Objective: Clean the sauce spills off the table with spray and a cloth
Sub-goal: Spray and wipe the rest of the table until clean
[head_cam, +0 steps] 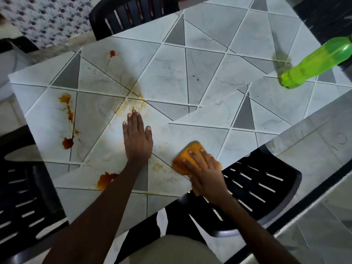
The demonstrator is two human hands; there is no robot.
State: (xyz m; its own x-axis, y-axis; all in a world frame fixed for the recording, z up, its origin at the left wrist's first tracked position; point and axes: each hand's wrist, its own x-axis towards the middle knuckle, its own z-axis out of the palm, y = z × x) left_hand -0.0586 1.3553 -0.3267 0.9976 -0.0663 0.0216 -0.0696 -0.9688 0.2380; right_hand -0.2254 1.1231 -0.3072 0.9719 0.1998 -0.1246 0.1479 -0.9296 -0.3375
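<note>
left hand [138, 138] flat on table [209, 63], fingers straight | right hand [205, 168] presses orange cloth [181, 161], fingers extended | sauce spills [67, 142] left | green bottle [320, 61] right

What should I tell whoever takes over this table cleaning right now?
Left grip: flat on the table, holding nothing.
Right grip: presses the orange cloth down near the front edge.
Green bottle: stands at the far right, untouched.
Done: the centre looks wiped down to a faint smear.
Left: thick sauce spills along the left side, another blob by the left forearm, a small spot at the far left.
</note>
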